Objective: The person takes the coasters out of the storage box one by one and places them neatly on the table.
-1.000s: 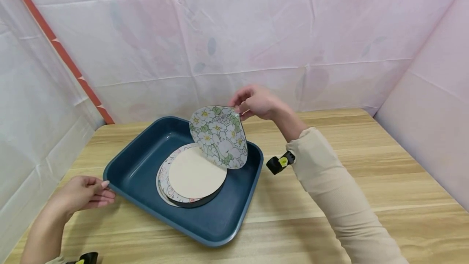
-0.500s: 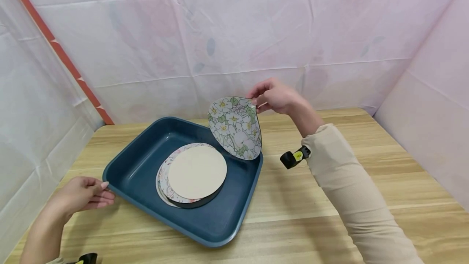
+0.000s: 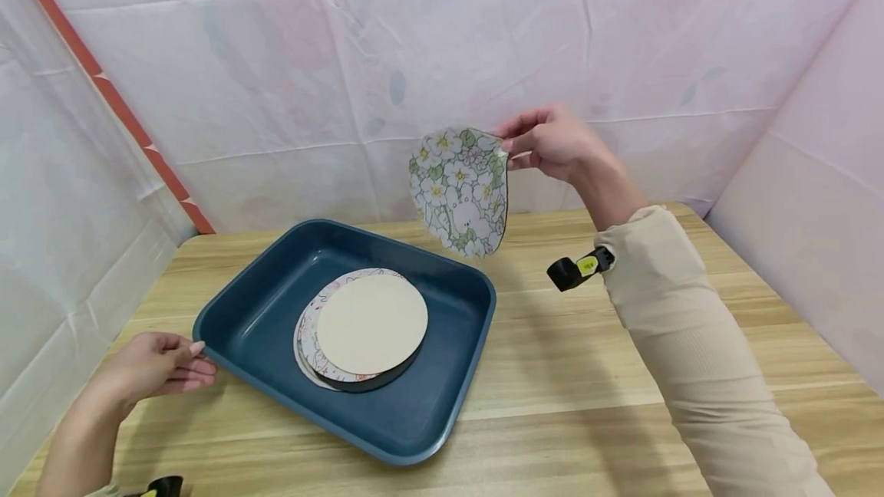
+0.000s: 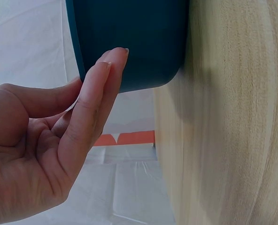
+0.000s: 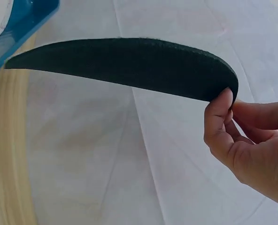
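Note:
My right hand pinches the edge of a thin round mat printed with white flowers and a rabbit. The mat hangs in the air behind the blue basin, above its far right side. In the right wrist view the mat's dark underside shows, bent in a curve. My left hand pinches the near-left corner rim of the deep blue rectangular basin, with its other fingers along the outer wall. Inside the basin a plain cream disc tops a stack of round mats, one with a coloured print.
The basin stands on a wooden table. Pale patterned cloth walls the back and sides. A red-orange strip runs down the left back corner. Black straps with yellow labels sit at the wrists.
My right hand has lifted the flowered mat up and to the right, off the stack and out of the basin. The left hand and basin have stayed still.

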`<state>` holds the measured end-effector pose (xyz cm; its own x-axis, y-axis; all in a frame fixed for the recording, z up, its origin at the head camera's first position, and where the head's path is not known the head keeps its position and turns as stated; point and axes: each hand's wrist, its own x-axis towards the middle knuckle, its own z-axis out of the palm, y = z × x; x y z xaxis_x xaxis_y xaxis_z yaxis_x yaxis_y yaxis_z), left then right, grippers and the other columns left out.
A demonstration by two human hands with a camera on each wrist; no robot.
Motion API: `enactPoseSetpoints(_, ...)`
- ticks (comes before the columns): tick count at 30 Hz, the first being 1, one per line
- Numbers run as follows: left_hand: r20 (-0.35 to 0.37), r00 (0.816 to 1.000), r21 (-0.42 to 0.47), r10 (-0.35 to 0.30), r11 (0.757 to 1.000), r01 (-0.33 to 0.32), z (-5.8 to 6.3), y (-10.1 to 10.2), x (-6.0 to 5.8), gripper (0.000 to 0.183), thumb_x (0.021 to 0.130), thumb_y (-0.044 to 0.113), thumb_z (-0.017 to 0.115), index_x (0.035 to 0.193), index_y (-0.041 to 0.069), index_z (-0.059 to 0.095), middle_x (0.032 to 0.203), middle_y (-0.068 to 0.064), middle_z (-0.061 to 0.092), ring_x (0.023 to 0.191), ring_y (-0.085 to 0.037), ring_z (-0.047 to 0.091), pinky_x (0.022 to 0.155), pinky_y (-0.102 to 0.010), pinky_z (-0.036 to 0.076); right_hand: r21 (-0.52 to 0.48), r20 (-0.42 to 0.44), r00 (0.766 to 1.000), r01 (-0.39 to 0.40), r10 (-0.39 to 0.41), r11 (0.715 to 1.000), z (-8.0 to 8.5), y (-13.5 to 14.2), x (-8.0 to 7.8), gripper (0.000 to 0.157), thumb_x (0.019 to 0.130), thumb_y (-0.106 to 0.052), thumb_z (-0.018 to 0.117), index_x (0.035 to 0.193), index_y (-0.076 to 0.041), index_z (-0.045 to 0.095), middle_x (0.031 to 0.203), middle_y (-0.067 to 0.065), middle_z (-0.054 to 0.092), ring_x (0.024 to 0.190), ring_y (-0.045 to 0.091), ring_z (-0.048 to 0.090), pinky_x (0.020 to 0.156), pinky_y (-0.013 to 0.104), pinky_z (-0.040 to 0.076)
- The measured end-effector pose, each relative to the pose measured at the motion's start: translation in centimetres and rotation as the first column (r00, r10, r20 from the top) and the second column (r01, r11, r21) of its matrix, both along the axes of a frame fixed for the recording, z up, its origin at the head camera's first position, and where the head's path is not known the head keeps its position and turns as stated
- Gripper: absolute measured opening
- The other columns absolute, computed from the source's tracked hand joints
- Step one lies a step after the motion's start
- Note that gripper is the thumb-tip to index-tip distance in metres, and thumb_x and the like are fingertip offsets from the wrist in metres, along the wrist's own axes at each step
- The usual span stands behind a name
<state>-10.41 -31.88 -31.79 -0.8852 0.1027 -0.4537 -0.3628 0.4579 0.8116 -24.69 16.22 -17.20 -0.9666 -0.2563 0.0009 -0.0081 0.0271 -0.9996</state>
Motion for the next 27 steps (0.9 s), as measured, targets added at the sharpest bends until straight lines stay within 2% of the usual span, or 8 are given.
enactPoseSetpoints(4,-0.004,1.0,-0.004,-0.002,1.0,0.002,0.0,-0.1,0.0,0.028,0.099,0.002,0.031,0.097,-0.02,0.049,0.082,-0.016,0.066,0.074,-0.021,0.066,0.069,-0.033,0.056,-0.051,0.016,0.998,0.068,-0.068,0.996,-0.4,0.4,-0.4,0.019,0.085,0.017,0.047,0.082,0.004,0.062,0.086,0.013,0.05,0.065,0.019,0.054,0.059,0.028,0.053)
enactPoseSetpoints(10,-0.004,1.0,-0.002,-0.004,1.0,0.004,0.0,0.0,0.1,0.028,0.099,0.002,0.031,0.097,-0.02,0.049,0.082,-0.016,0.066,0.075,-0.021,0.066,0.069,-0.033,0.056,-0.109,0.058,0.991,0.128,-0.122,0.986,-2.4,0.9,-1.0,0.022,0.087,0.015,0.047,0.078,0.003,0.063,0.086,0.013,0.051,0.06,0.017,0.056,0.059,0.028,0.054)
enactPoseSetpoints(21,-0.009,1.0,0.005,-0.016,1.0,0.016,-0.1,-0.1,0.0,0.028,0.099,0.002,0.031,0.098,-0.02,0.049,0.083,-0.017,0.066,0.075,-0.021,0.066,0.069,-0.033,0.056,-0.164,0.084,0.986,0.153,-0.141,0.974,-5.9,1.1,-1.9,0.022,0.085,0.017,0.046,0.078,0.003,0.061,0.078,0.011,0.051,0.059,0.019,0.053,0.059,0.028,0.053)
enactPoseSetpoints(27,-0.011,1.0,0.019,-0.028,0.999,0.029,-0.2,-0.4,0.0,0.028,0.099,0.003,0.032,0.098,-0.019,0.05,0.084,-0.018,0.066,0.077,-0.023,0.066,0.07,-0.033,0.056,-0.242,0.101,0.985,0.158,-0.137,0.957,-7.7,0.7,-2.2,0.025,0.085,0.019,0.045,0.076,0.003,0.062,0.073,0.01,0.054,0.056,0.02,0.054,0.056,0.028,0.053)
